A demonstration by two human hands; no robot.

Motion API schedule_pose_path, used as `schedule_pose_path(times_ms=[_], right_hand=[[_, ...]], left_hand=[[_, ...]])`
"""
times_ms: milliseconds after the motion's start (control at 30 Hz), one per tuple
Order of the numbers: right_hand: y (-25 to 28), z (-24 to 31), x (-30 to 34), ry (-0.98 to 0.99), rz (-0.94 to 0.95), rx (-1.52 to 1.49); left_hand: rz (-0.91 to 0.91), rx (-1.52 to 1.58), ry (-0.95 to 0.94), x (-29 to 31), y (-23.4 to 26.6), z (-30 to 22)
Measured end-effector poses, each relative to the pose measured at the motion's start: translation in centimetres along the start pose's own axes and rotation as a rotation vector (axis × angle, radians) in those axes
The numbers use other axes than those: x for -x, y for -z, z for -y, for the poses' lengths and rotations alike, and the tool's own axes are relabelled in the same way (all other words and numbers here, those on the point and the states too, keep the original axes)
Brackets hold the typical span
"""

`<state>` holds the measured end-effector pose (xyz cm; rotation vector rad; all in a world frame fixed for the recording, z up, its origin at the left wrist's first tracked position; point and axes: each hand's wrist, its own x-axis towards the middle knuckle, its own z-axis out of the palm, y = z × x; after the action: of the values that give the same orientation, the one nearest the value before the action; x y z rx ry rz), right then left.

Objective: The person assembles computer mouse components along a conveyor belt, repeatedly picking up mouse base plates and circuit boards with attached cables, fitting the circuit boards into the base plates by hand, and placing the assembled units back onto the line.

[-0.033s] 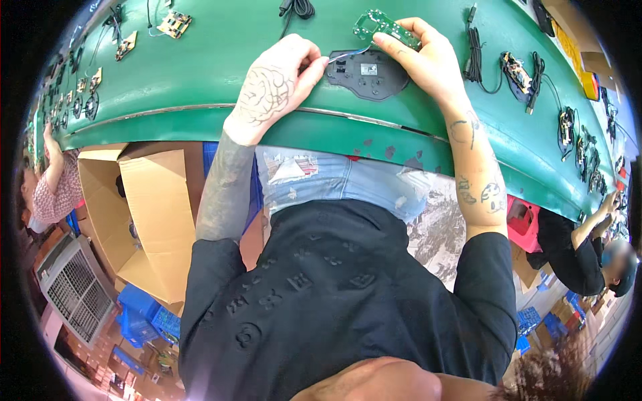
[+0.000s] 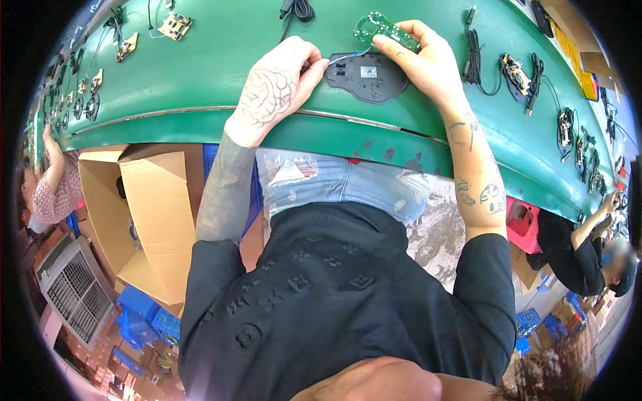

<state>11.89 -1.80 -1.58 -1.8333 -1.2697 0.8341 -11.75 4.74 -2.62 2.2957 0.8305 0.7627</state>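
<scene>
Pinching thin blue-and-white wires in the left hand, thumb and index tips together, back of the hand up. Wires run from those fingertips over to the near edge of a green circuit board, which the right hand has gripped at its right end, thumb on the near side, fingers behind. Far side of the grip is hidden by the board and thumb.

Board is tilted, just beyond and left of the right thumb. Dark shell plate lies flat on the green desk, between the two hands and just under the wires; its left end is right by the left fingertips, its right end close to the right palm. Small pale label sits on its inner face.

Beyond the left hand: black bundled cable. Well left of it: two tan boards, one larger, one smaller.

Right of the right hand: another bundled black cable, then a plate with a board mounted on it, with a cable bundle just beside that.

Nearer than the left hand, below desk edge and off to its left: cardboard box, flaps up.
</scene>
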Motion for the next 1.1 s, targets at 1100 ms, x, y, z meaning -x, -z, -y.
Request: schedule_pose_path(times_ms=[1100], right_hand=[[3.3, 1.2, 1.4, 0.148, 0.102, 0.035]], left_hand=[[0.501, -0.089, -0.189, -4.4, 1.1, 0.7]])
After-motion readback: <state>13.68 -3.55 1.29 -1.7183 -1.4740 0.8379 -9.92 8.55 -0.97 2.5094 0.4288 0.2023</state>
